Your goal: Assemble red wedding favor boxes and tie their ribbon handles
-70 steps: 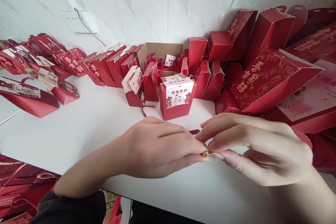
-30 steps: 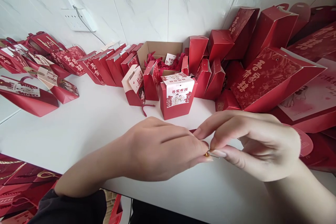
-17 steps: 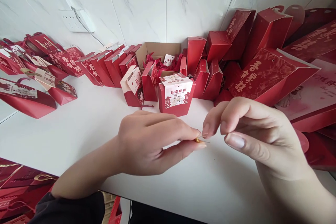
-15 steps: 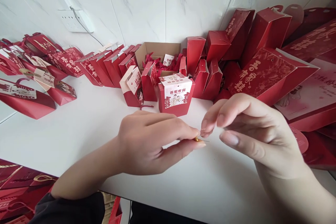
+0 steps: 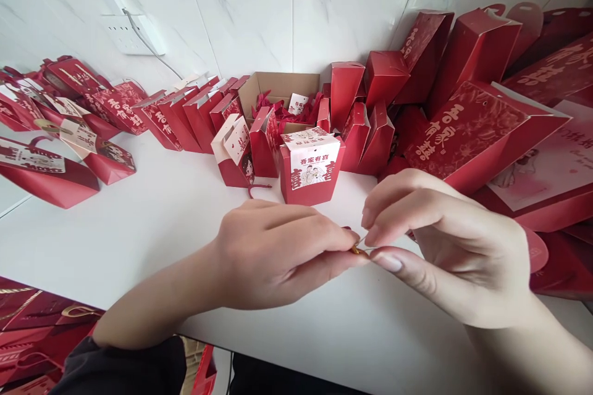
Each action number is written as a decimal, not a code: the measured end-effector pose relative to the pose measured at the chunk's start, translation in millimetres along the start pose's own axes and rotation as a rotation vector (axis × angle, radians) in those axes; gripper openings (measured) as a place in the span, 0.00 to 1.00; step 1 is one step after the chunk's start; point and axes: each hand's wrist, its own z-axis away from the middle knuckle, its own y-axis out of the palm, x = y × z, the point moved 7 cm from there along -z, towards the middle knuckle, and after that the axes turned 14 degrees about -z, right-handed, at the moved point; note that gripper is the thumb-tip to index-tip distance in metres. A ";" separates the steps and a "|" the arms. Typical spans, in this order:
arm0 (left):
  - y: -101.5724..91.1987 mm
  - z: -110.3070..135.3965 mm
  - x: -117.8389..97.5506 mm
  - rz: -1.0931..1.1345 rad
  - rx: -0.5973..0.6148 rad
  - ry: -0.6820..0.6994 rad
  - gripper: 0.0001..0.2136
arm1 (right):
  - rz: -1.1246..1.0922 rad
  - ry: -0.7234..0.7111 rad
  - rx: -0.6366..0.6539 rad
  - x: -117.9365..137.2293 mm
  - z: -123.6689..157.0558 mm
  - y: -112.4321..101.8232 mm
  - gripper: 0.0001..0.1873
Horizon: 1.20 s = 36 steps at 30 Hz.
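My left hand [image 5: 278,259] is closed in a pinch on a small gold piece [image 5: 356,250], mostly covered by the thumb and forefinger. A thin thread or wire [image 5: 364,239] stands out from the gold piece toward my other hand. A speck of dark red shows above the left fingertips. My right hand [image 5: 445,247] is curled, with its thumb and forefinger tips drawn close together around the thin strand. Just beyond both hands stands a red box [image 5: 312,191] with a white printed flap, upright on the white table [image 5: 176,228].
Behind it an open cardboard box [image 5: 264,83] holds dark red ribbons and a card. Red gift boxes [image 5: 173,120] line the wall, and taller ones [image 5: 463,129] crowd the right side. More boxes [image 5: 49,170] stand at left. Red bags [image 5: 37,333] lie below the table edge.
My right hand has brought its thumb and forefinger closer together and up to the thin strand. My left hand has shifted slightly right, still pinching the gold piece.
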 end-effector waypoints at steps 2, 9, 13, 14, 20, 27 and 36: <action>0.0 0.0 0.4 -0.002 -0.005 0.003 0.05 | 0.061 -0.023 -0.003 0.0 0.2 -0.3 0.08; 0.5 0.7 -1.1 -0.026 -0.032 0.007 0.04 | 0.304 -0.164 0.023 8.3 1.0 4.3 0.06; -2.1 1.0 -3.3 -0.033 -0.070 0.021 0.02 | 0.375 -0.240 -0.025 13.4 3.0 7.4 0.06; -2.6 1.1 -3.6 -0.038 -0.075 0.024 0.03 | 0.376 -0.245 -0.036 13.7 3.4 7.9 0.07; -2.6 2.1 -4.7 -0.031 -0.053 0.035 0.04 | 0.204 -0.140 -0.024 5.6 1.9 4.2 0.09; -2.6 1.8 -1.2 -0.031 -0.048 0.022 0.04 | 0.126 -0.110 0.018 3.0 0.1 -1.9 0.11; 1.5 1.1 -6.0 -0.008 -0.014 0.120 0.05 | -0.002 0.031 0.122 -3.1 -2.7 -1.0 0.06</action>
